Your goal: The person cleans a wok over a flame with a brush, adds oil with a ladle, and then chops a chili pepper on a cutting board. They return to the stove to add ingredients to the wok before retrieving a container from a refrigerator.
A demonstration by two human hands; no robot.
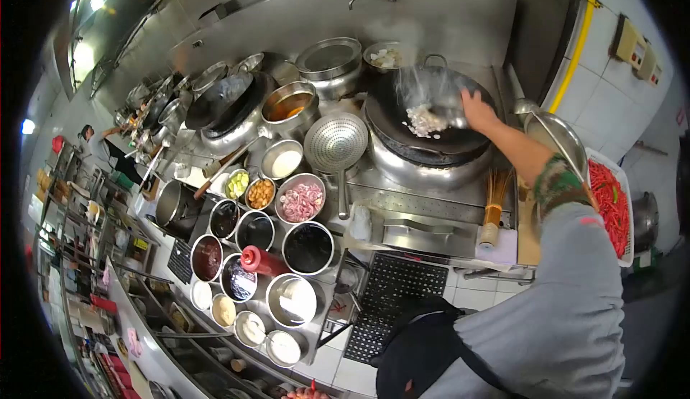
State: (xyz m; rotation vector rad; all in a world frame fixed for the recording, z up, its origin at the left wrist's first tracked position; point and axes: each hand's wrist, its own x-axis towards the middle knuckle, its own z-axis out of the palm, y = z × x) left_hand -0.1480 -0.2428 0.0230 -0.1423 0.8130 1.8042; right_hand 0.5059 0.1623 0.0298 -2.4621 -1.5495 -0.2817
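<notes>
My right hand (477, 111) is over the right side of a large black wok (388, 115), its fingers closed on the rim of a small metal bowl (453, 111). The bowl is tilted and smeared by motion. Chopped whitish food (424, 121) lies in the wok close beside the bowl, and steam rises behind it. My left hand is not in view.
A perforated strainer (336, 142) lies left of the wok. Bowls of pink sliced meat (302, 199), dark sauces and powders crowd the left counter with a red squeeze bottle (262, 261). Red chillies fill a white basket (627, 251) at right. Another person (100, 151) stands far left.
</notes>
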